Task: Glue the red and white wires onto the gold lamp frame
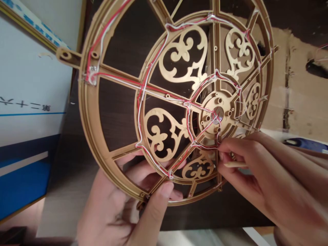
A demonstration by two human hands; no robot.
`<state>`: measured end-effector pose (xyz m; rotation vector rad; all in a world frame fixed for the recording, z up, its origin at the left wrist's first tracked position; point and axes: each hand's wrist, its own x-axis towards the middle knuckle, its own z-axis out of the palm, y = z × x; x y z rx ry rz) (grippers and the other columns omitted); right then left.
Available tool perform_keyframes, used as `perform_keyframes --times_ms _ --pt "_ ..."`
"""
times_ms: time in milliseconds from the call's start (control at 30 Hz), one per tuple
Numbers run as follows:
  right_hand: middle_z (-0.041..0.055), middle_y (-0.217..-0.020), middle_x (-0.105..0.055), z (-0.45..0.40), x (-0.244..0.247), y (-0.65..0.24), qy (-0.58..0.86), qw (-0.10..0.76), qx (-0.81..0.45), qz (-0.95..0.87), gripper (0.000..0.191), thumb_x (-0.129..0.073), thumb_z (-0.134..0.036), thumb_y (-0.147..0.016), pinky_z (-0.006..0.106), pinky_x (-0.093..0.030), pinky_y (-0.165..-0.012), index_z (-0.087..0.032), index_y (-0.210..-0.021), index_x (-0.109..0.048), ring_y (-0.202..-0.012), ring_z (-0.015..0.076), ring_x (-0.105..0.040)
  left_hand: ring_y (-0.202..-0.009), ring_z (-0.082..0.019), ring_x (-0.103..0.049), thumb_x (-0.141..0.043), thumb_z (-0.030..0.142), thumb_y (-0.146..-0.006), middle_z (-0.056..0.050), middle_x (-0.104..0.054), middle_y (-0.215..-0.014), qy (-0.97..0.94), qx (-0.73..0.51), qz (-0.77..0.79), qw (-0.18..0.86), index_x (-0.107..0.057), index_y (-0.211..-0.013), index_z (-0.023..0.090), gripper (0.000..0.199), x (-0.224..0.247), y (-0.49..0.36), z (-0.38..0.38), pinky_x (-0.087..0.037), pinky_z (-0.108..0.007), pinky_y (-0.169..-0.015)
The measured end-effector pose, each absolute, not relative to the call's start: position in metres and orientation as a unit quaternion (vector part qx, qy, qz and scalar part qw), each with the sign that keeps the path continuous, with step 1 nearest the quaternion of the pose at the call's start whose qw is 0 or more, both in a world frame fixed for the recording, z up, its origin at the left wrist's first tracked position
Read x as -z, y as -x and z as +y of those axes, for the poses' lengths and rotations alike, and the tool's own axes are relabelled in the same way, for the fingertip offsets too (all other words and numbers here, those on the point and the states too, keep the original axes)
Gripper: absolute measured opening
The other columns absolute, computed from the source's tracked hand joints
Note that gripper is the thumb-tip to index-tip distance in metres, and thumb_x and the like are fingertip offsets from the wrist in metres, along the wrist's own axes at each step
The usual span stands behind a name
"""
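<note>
A round golden-tan frame (142,82) with spokes, rings and scrollwork fills the middle, tilted toward me. Red and white wires (120,79) run along its spokes and rings, with shiny clear patches at several joints. My left hand (143,201) grips the lower rim, thumb in front on a spoke and fingers behind the frame. At the lower right of the hub (216,111), the fingertips of my right hand (246,171) pinch a wire by the inner ring. A thin pale stick (235,164) is also tucked in that hand's fingers.
Behind the frame is a dark tabletop (73,164). A torn piece of cardboard (297,92) lies at the right, with a blue object (307,144) by its lower edge. A white and blue printed board (28,112) stands at the left.
</note>
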<state>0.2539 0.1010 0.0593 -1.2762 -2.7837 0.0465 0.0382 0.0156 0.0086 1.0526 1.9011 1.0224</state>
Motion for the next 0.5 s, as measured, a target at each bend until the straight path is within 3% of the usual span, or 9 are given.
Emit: perform_keyframes --times_ms 67,200,267,367,433,500 --pt "0.0031 -0.084 -0.073 0.1014 -0.0587 -0.2553 0.4 0.029 -0.018 -0.916 0.013 -0.057 -0.023 -0.108 0.034 -0.041 -0.053 -0.018 -0.099 -0.066 -0.063 0.0159 -0.065 -0.101 -0.021 -0.078 -0.08 0.034 -0.086 0.004 -0.073 -0.129 -0.431 -0.385 0.742 0.339 -0.081 -0.085 0.03 0.004 -0.0092 -0.0391 0.0161 -0.07 -0.022 -0.071" --pt "0.0006 -0.079 -0.068 0.0995 -0.0584 -0.2565 0.421 0.026 -0.018 -0.907 0.01 -0.057 -0.019 -0.107 0.034 -0.037 -0.053 -0.018 -0.099 -0.063 -0.057 0.0141 -0.058 -0.135 -0.025 -0.065 -0.079 0.037 -0.087 0.009 -0.07 -0.137 -0.434 -0.377 0.756 0.313 -0.08 -0.076 0.032 0.012 -0.0094 -0.0401 0.0156 -0.069 -0.018 -0.08" --pt "0.0002 -0.077 -0.067 0.099 -0.0577 -0.2543 0.428 0.02 -0.016 -0.903 0.012 -0.057 -0.018 -0.107 0.034 -0.037 -0.053 -0.018 -0.096 -0.062 -0.056 0.0142 -0.057 -0.123 -0.022 -0.073 -0.08 0.034 -0.086 0.008 -0.073 -0.132 -0.421 -0.382 0.757 0.321 -0.082 -0.088 0.034 0.003 -0.01 -0.0407 0.0142 -0.069 -0.018 -0.076" --pt "-0.0004 -0.077 -0.068 0.0996 -0.0572 -0.2492 0.433 0.014 -0.023 -0.901 0.01 -0.058 -0.019 -0.105 0.034 -0.038 -0.054 -0.02 -0.096 -0.062 -0.056 0.0153 -0.059 -0.093 -0.019 -0.08 -0.082 0.034 -0.085 0.006 -0.079 -0.113 -0.386 -0.386 0.765 0.343 -0.077 -0.116 0.035 0.032 -0.0121 -0.0416 0.0125 -0.07 -0.021 -0.067" --pt "-0.0008 -0.078 -0.07 0.0994 -0.0572 -0.2473 0.448 0.007 -0.033 -0.893 0.008 -0.058 -0.019 -0.105 0.035 -0.038 -0.054 -0.021 -0.097 -0.061 -0.057 0.0162 -0.061 -0.095 -0.02 -0.08 -0.083 0.037 -0.084 0.006 -0.08 -0.104 -0.385 -0.377 0.768 0.344 -0.078 -0.108 0.033 0.025 -0.0133 -0.0422 0.0127 -0.07 -0.021 -0.067" --pt "-0.0013 -0.079 -0.071 0.0975 -0.0566 -0.2485 0.465 0.009 -0.044 -0.884 0.008 -0.056 -0.019 -0.105 0.036 -0.038 -0.054 -0.023 -0.098 -0.06 -0.055 0.0163 -0.061 -0.106 -0.02 -0.078 -0.083 0.037 -0.084 0.006 -0.079 -0.107 -0.383 -0.382 0.772 0.334 -0.079 -0.094 0.032 0.012 -0.0134 -0.0427 0.0145 -0.069 -0.019 -0.071"
